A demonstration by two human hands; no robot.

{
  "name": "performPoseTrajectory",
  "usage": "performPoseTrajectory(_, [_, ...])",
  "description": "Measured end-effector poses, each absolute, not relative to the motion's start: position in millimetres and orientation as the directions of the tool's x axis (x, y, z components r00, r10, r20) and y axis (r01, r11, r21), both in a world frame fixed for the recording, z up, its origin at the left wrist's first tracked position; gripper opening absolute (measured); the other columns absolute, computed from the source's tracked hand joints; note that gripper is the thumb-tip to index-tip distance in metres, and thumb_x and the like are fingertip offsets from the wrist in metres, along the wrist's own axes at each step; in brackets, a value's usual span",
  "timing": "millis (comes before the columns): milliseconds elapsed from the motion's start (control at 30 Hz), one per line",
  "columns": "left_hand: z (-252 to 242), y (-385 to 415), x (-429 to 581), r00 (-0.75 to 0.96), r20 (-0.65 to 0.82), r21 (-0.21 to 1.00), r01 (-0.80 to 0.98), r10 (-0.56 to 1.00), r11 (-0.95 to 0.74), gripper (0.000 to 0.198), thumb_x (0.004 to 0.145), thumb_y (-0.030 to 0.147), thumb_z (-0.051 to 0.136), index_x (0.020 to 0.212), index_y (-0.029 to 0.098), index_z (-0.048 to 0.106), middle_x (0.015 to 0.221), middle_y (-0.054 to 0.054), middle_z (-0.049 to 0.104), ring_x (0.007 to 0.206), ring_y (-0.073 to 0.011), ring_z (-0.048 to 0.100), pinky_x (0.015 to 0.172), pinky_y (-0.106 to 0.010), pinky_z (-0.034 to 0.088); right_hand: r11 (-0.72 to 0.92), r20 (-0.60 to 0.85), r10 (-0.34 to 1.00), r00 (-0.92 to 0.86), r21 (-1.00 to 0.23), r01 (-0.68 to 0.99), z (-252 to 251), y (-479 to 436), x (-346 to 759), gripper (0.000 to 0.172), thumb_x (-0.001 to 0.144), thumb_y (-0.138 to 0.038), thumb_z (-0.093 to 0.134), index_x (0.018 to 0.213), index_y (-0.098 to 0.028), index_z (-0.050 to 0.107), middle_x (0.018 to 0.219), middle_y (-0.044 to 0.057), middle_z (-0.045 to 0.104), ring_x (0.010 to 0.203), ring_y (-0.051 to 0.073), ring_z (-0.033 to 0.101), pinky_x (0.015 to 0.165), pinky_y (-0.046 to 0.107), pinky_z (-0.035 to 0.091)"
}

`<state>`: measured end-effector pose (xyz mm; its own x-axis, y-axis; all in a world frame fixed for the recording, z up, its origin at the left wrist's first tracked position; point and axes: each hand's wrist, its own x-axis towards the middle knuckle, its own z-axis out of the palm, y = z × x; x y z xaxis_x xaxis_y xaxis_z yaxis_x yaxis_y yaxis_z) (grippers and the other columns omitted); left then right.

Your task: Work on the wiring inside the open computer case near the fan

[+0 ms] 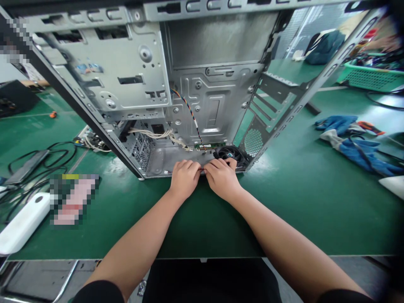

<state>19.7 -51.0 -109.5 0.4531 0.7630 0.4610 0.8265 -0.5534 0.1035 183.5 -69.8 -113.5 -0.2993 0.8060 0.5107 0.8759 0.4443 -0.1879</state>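
An open computer case [217, 101] of bare metal stands on the green table in front of me. My left hand [185, 179] and my right hand [221, 177] meet at its lower front edge, fingers closed. A short bit of thin dark wire [202, 169] shows between my fingertips; its ends are hidden. Just behind my right hand lies a black cooling fan [232, 155]. Near it is a green memory module [206, 146]. A multicoloured cable [189, 107] hangs down inside the case, and a bundle of white wires [158, 134] runs along the left.
Black cables with a power adapter [30, 166] and a white elongated device [25, 221] lie left. Blue-and-grey gloves [356, 145] and an orange-handled tool [370, 127] are at right. Farther back stands a green basket [375, 78] of parts, with another person's arm [383, 44] above.
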Motion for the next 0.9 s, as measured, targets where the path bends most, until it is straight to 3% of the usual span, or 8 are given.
performPoseTrajectory(900, [-110.6, -51.0, 19.2, 0.467, 0.45, 0.102, 0.82, 0.761, -0.563, 0.013, 0.094, 0.025, 0.05, 0.086, 0.021, 0.06, 0.082, -0.003, 0.065, 0.084, -0.0214, 0.055, 0.074, -0.035, 0.035, 0.434, 0.525, 0.792, -0.311, -0.125, 0.892, -111.3, -70.2, 182.8, 0.022, 0.091, -0.017, 0.044, 0.084, -0.019, 0.065, 0.083, 0.004, 0.062, 0.082, 0.018, 0.049, 0.087, 0.038, 0.02])
